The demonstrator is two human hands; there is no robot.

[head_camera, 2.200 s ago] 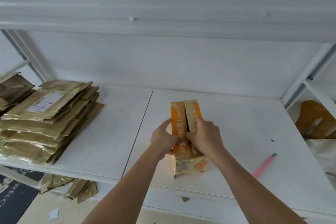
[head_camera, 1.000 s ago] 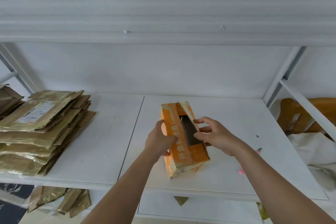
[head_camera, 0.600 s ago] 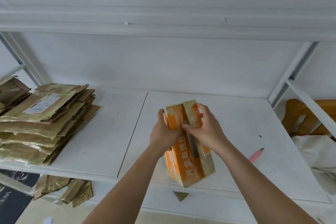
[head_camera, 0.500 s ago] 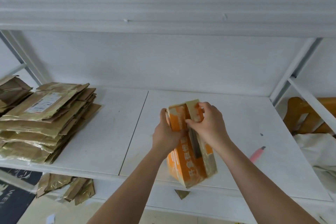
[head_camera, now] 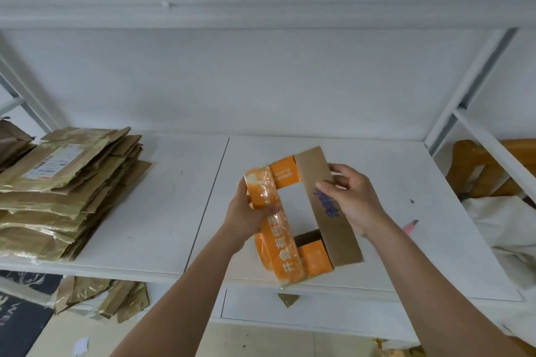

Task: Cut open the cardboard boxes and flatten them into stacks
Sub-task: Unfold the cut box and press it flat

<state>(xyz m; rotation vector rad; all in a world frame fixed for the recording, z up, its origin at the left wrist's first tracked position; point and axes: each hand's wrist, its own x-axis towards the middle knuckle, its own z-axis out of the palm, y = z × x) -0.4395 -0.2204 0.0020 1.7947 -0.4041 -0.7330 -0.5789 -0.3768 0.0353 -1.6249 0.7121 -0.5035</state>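
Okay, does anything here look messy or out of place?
Yes: crumpled gold-brown cardboard scraps lie on the floor under the white shelf, away from the flattened cardboard stack. A pink utility knife lies loose near the right hand.

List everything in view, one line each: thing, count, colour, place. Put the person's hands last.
Cardboard box: one, orange outside, brown inside, opened through, held above the shelf.
Stack of flattened boxes: one, gold-brown, shelf left.
Cardboard scraps: several, gold-brown, floor under the stack.
Utility knife: one, pink, shelf right.
Shelf: one, white.
Wooden chair: one, orange-brown, far right.
Left hand: gripping the box's orange flap.
Right hand: holding the brown flap.
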